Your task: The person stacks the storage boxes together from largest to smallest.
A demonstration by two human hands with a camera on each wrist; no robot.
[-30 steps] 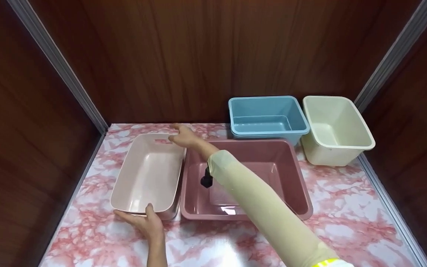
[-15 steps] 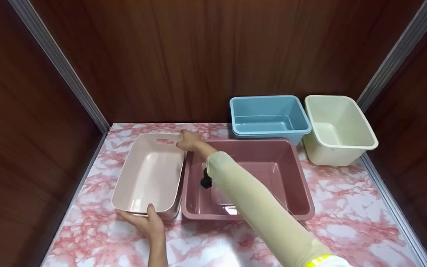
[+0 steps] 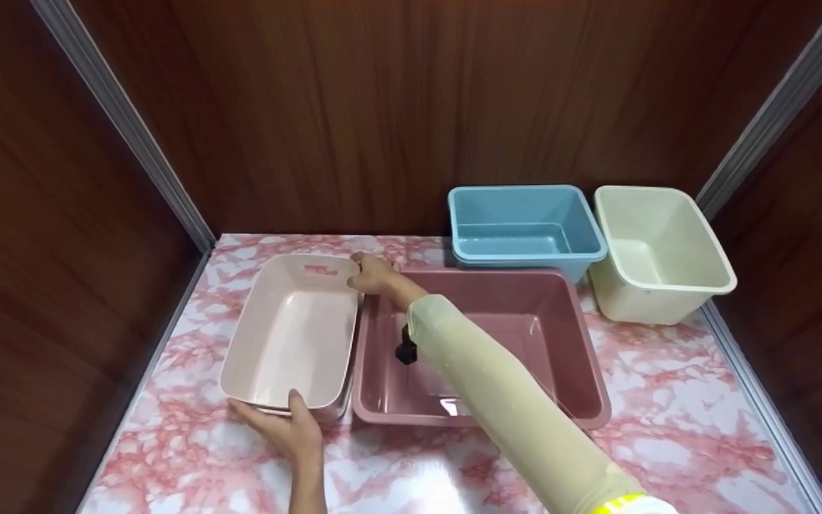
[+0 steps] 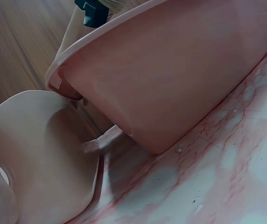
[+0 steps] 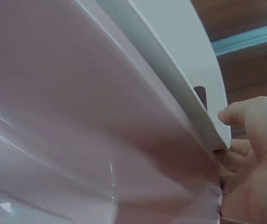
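A pale pink plastic storage bin [image 3: 293, 343] with a slot handle in its far end lies lengthwise on the left. Beneath its near edge a second rim line shows. My left hand [image 3: 288, 428] holds this near end, thumb over the rim and fingers along the outside. At the far right corner my right hand [image 3: 377, 277] grips the bin, its thumb by the edge and its fingers behind the corner in the right wrist view. Directly right of the bin stands a wide mauve tub [image 3: 586, 357], partly covered by my right forearm.
Behind the mauve tub is a blue bin [image 3: 525, 255], apparently with another nested under it. A deep cream bin [image 3: 657, 303] stands at the back right. Brown wood-grain panels [image 3: 354, 121] enclose the pink marbled tabletop [image 3: 183, 435] at the back and sides.
My right hand has shifted right along the far rim, from the slot to the corner, and its fingers have drawn in. My left hand keeps its hold on the near end.
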